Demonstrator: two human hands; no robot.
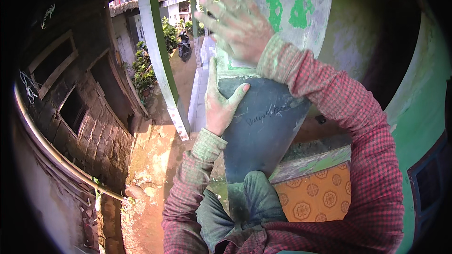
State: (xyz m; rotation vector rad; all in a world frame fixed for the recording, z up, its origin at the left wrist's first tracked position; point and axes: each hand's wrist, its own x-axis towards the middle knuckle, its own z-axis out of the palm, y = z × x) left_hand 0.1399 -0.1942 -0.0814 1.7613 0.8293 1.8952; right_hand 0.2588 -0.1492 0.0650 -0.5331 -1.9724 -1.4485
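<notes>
In front of me rises a pillar (301, 0) with peeling green paint over pale plaster. Below it is a flat dark grey panel (263, 136) with handwriting; whether it is a separate board or the pillar's painted face I cannot tell. My left hand (221, 103) lies at the panel's left edge, thumb stretched across its face and index finger pointing up, the other fingers partly hidden. Higher up, slightly motion-blurred, my right hand (242, 26) is raised before the pillar with its fingers spread and nothing in it. Both hands and cuffs look dusty.
My knees (261, 193) flank the panel's foot. To the right is an orange patterned tile floor (313, 195) behind a low ledge (310, 162). A slim post (162, 56) stands left, beside a dirt path (148, 197). A weathered building (70, 80) and a parked motorbike (184, 47) lie beyond.
</notes>
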